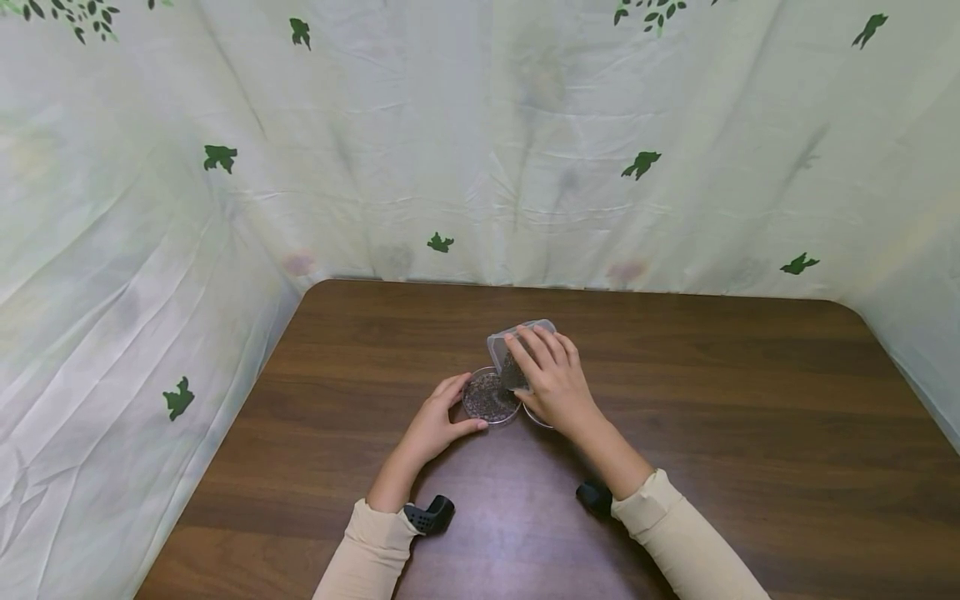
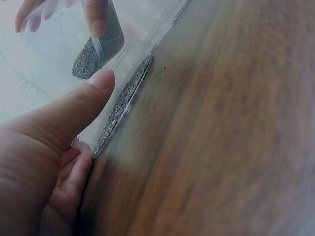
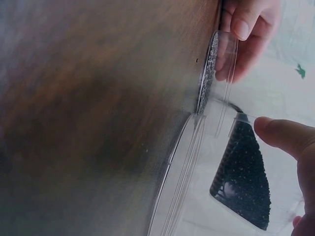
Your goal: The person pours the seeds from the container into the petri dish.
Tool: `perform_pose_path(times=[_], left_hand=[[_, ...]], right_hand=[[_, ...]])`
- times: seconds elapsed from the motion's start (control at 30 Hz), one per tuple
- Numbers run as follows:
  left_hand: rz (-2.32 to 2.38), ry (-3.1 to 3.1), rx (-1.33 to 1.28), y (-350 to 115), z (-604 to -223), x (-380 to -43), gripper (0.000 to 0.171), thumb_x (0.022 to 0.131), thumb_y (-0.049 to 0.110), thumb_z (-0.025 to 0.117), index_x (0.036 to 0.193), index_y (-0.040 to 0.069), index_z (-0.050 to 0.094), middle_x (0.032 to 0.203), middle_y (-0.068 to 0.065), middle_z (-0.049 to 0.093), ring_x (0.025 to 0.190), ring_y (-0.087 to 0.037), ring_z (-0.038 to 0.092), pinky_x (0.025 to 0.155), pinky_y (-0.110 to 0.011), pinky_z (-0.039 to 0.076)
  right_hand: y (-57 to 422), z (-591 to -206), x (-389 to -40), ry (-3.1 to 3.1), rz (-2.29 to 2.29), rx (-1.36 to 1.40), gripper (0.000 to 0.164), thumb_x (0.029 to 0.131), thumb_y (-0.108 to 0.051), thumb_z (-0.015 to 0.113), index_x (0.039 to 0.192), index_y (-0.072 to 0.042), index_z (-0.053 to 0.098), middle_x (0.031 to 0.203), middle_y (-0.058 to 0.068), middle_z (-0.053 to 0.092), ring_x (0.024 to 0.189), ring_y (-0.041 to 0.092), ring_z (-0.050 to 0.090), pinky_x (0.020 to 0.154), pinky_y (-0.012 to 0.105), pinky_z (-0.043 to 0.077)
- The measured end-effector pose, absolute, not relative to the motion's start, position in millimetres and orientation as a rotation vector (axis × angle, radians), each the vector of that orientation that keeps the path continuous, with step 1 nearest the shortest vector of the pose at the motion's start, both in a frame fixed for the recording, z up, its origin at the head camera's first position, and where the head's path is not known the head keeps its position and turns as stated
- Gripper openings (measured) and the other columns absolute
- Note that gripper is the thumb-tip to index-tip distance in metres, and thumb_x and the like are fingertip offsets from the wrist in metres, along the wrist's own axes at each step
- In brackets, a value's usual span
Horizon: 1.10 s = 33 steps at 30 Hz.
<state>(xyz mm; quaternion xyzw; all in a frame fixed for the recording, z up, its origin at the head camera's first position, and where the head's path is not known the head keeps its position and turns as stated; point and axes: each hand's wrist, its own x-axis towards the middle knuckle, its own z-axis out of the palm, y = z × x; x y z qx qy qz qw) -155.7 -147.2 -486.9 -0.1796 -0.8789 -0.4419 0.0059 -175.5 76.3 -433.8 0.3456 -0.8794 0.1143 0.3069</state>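
Clear container (image 3: 240, 177) inside right hand's (image 1: 553, 379) grip, tilted over round dish (image 1: 504, 422)

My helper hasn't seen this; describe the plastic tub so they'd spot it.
Over the brown table, find the right hand. It grips the clear tub holding dark grains. The tub is tilted, while both round dishes lie flat.

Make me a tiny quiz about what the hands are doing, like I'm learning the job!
1. Which hand holds the tilted tub?
2. True or false: the tub is empty.
3. Fill the gap: the left hand holds a round, clear ____.

Key:
1. The right hand.
2. False; dark grains are inside.
3. The missing word is dish; it sits on the brown table.
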Motion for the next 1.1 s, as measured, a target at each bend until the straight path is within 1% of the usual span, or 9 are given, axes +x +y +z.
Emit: perform_pose_path(times=[0.23, 0.5, 0.8, 1.1], left_hand=[[-1.379, -2.752, -0.555, -146.9, -486.4, -155.0, 0.079, 0.069, 0.023, 0.077, 0.134, -0.001, 0.039, 0.13, -0.016, 0.041, 0.114, -0.03, 0.046, 0.095, -0.033, 0.04], [-1.38, -2.747, -0.561, -146.9, -487.5, -155.0, 0.079, 0.069, 0.023, 0.078, 0.134, -0.002, 0.038, 0.13, -0.016, 0.041, 0.114, -0.029, 0.046, 0.095, -0.031, 0.039], [-1.391, -2.737, -0.565, -147.5, -487.1, -154.4, 0.079, 0.069, 0.022, 0.078, 0.133, -0.002, 0.039, 0.13, -0.017, 0.041, 0.113, -0.03, 0.047, 0.095, -0.031, 0.039], [-1.394, -2.745, -0.563, -147.7, -486.5, -154.2, 0.079, 0.069, 0.022, 0.077, 0.134, -0.001, 0.038, 0.13, -0.017, 0.04, 0.113, -0.029, 0.047, 0.095, -0.03, 0.039]], right_hand=[[76.5, -433.2, -175.6, -2.331, 0.302, 0.904, 0.095, 0.058, -0.032, 0.083, 0.136, -0.01, 0.035, 0.133, 0.013, 0.037, 0.122, 0.031, 0.031, 0.1, 0.047, 0.025], [78.4, -435.6, -176.7, -2.329, 0.366, 0.878, 0.097, 0.056, -0.03, 0.085, 0.136, -0.008, 0.035, 0.134, 0.014, 0.037, 0.121, 0.034, 0.033, 0.097, 0.049, 0.027], [81.5, -435.8, -177.2, -2.349, 0.628, 0.772, 0.097, 0.054, -0.026, 0.087, 0.135, -0.006, 0.036, 0.132, 0.015, 0.039, 0.119, 0.032, 0.034, 0.094, 0.051, 0.03], [86.3, -438.1, -176.6, -2.366, 0.863, 0.64, 0.1, 0.055, -0.028, 0.087, 0.136, -0.005, 0.034, 0.132, 0.014, 0.039, 0.12, 0.033, 0.034, 0.095, 0.053, 0.029]])
